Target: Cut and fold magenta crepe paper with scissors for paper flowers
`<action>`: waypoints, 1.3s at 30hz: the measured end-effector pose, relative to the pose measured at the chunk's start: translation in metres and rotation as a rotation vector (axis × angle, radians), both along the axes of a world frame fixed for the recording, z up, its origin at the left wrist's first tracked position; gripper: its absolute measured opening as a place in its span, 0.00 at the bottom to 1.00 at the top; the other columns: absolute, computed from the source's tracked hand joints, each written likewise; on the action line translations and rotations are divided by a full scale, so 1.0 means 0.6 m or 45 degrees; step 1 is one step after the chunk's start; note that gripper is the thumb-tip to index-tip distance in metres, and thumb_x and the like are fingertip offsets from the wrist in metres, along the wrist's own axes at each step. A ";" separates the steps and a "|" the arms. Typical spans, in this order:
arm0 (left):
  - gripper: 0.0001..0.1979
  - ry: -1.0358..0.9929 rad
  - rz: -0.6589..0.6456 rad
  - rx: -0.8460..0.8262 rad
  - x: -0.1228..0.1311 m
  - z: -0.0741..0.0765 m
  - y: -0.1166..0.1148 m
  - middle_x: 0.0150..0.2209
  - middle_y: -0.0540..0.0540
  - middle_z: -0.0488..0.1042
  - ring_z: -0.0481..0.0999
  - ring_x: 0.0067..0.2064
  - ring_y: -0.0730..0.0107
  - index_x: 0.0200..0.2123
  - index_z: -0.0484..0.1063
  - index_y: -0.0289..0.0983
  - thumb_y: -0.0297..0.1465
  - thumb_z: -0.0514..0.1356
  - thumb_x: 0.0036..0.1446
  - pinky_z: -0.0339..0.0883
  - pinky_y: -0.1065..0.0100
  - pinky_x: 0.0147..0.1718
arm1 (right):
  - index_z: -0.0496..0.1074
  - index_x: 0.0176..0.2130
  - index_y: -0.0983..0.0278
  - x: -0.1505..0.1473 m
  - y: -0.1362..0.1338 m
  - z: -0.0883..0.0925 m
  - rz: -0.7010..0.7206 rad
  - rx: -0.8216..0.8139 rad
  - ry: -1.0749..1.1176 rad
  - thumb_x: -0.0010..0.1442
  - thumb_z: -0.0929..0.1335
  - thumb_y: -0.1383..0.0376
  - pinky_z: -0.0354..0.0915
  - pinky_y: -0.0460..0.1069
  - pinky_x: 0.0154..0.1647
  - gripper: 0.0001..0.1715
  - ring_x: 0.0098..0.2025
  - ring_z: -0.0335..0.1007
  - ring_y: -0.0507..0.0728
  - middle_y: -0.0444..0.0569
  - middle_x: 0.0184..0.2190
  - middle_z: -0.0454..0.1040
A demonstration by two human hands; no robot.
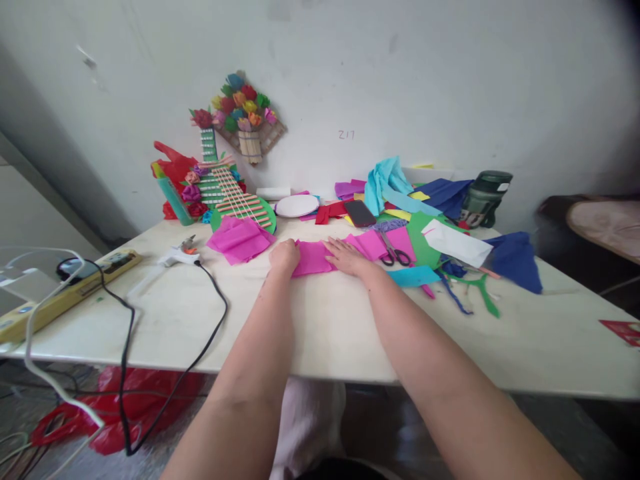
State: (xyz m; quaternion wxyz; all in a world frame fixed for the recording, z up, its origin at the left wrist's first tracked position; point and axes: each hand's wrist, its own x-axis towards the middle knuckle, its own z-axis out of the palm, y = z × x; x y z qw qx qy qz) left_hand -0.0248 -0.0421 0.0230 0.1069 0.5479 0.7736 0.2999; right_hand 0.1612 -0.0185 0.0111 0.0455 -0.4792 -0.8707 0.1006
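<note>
A strip of pink crepe paper (313, 259) lies across the table in front of me. My left hand (285, 257) is closed in a fist at its left end, gripping the edge. Flat on the strip, with fingers stretched out, rests my right hand (346, 256). Right of it, a pair of scissors (395, 254) with dark handles lies on more pink paper. Another crumpled pink sheet (241, 240) is to the left of my left hand, against a green guitar-shaped craft piece (237, 197) strung with pale sticks.
A glue gun (181, 255) with a black cord lies left, near a yellow power strip (90, 283). Coloured paper, a phone (360, 213), a white card (456, 244) and a dark green bottle (484, 199) crowd the back right. Paper flowers (243, 103) hang on the wall.
</note>
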 end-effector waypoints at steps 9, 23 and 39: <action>0.05 -0.011 -0.004 0.012 0.000 -0.001 0.000 0.40 0.34 0.75 0.70 0.52 0.46 0.27 0.68 0.37 0.33 0.59 0.53 0.59 0.53 0.51 | 0.47 0.66 0.59 -0.003 0.004 -0.004 0.003 -0.026 -0.029 0.65 0.51 0.53 0.36 0.57 0.66 0.33 0.69 0.32 0.58 0.44 0.68 0.37; 0.16 0.365 -0.054 -0.166 0.006 0.008 -0.008 0.45 0.34 0.74 0.73 0.49 0.55 0.44 0.71 0.35 0.35 0.48 0.61 0.65 0.59 0.46 | 0.58 0.62 0.68 -0.051 -0.011 0.011 0.179 0.297 0.535 0.63 0.56 0.62 0.39 0.58 0.66 0.30 0.67 0.40 0.58 0.54 0.64 0.53; 0.17 0.467 -0.077 -0.205 0.003 0.008 -0.008 0.46 0.35 0.74 0.74 0.48 0.57 0.46 0.71 0.35 0.34 0.47 0.61 0.67 0.62 0.43 | 0.43 0.67 0.67 -0.099 -0.074 0.009 0.021 -0.154 0.265 0.66 0.45 0.54 0.30 0.55 0.67 0.36 0.69 0.30 0.55 0.48 0.68 0.40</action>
